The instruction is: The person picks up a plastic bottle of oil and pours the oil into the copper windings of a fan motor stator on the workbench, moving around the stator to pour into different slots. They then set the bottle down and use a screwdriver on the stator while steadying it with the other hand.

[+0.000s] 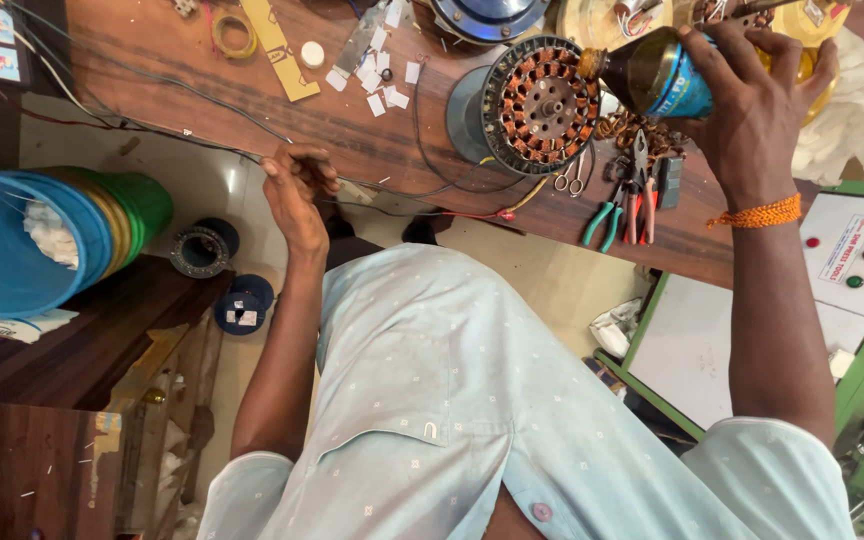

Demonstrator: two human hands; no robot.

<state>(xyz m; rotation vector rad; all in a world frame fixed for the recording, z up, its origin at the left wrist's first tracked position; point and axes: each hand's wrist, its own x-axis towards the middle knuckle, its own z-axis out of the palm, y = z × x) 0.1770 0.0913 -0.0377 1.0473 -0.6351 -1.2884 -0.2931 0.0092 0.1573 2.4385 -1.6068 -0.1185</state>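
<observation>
My right hand (757,115) grips a dark bottle with a blue label (657,75), tipped on its side. The bottle's neck points at a round motor stator with copper windings (540,105), which stands on the wooden bench (152,90). My left hand (297,190) rests at the bench's near edge with its fingers curled. Thin black wires (192,135) run past it, and I cannot tell whether it pinches one. An orange thread band circles my right wrist.
Pliers with green and red handles (617,215) and small scissors (574,180) lie beside the stator. Paper scraps, a yellow tape roll (234,35) and a white cap sit farther back. Stacked blue and green tubs (2,250) are at left. A white panel with round buttons (852,250) is at right.
</observation>
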